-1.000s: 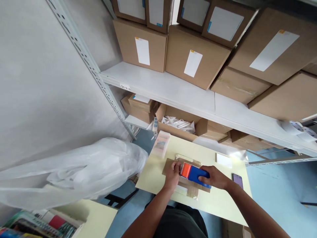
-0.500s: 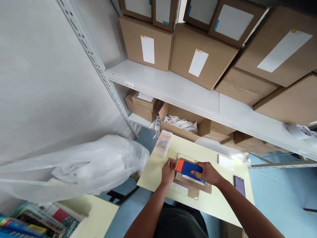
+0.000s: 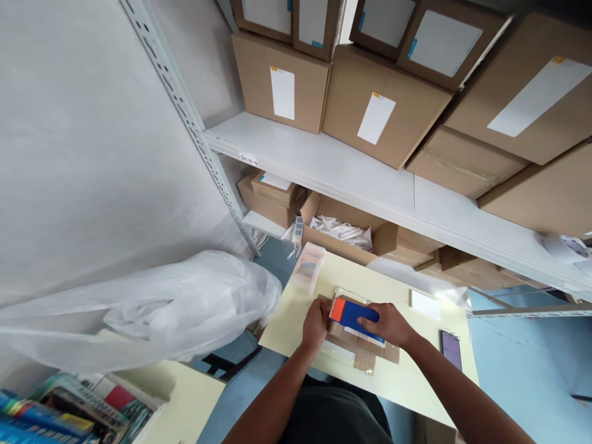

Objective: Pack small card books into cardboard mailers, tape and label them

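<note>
My right hand is wrapped round a blue and orange tape dispenser, which lies across a flat brown cardboard parcel on a pale yellow table. My left hand is curled at the parcel's left end, right beside the dispenser's orange nose. Its fingers press on the cardboard. Clear plastic sleeves stick out from under the parcel at its near and far edges.
A small clear packet lies at the table's far left corner, a white card and a phone to the right. A big clear plastic bag fills the left. White shelves carry cardboard boxes behind the table.
The tape dispenser slid left along the parcel with my right hand, toward my left hand. My left hand closed up at the parcel's left end.
</note>
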### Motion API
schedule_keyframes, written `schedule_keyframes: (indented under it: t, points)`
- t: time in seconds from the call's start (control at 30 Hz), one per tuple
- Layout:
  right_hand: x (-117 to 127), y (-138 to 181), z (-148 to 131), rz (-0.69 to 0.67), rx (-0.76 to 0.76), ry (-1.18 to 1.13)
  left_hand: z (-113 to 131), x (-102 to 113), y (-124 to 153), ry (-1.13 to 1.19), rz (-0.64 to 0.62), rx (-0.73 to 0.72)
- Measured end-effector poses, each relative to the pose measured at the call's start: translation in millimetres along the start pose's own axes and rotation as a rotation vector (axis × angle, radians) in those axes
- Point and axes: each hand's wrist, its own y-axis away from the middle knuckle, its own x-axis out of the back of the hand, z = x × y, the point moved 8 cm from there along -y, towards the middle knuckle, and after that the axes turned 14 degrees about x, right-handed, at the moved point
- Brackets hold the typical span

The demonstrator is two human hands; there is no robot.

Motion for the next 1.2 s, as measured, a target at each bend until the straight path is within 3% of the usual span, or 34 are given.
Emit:
schedule_keyframes:
  t: [0.13, 0.2, 0.43, 0.63, 0.77, 0.93, 1.1, 1.2]
  points:
    - [1.2, -2.4, -0.6, 0.004, 0.003, -0.003, 28.3, -3.4, 26.6, 0.11, -0.2, -0.267]
    - [2.3, -3.8, -0.5, 0.002, 0.009, 0.002, 36.7, -9.2, 30.5, 0.08, -0.305, -0.334]
    - [5.3, -6.8, 5.5, -0.032, 0.009, -0.045, 45.9, -23.6, -1.2, -0.279, -0.381, -0.42]
    - [15.7, 6.3, 16.0, -0.06, -0.036, -0.075, 48.6, -23.2, 1.9, -0.579, -0.32, -0.49]
    - [30.1, 46.6, 49.5, -0.063, -0.093, -0.118, 46.3, -18.1, 2.2, -0.662, -0.291, -0.425]
    - [32.9, 94.9, 91.0, -0.034, -0.157, -0.158, 48.5, -16.6, 3.8, -0.7, -0.281, -0.479]
    - [27.8, 101.4, 96.4, 0.046, -0.1, -0.149, 59.0, -16.7, 4.1, -0.862, -0.283, -0.596]
    - [29.2, 100.7, 94.5, 0.063, -0.068, -0.139, 76.9, -29.1, 9.3, -0.999, -0.252, -0.707]
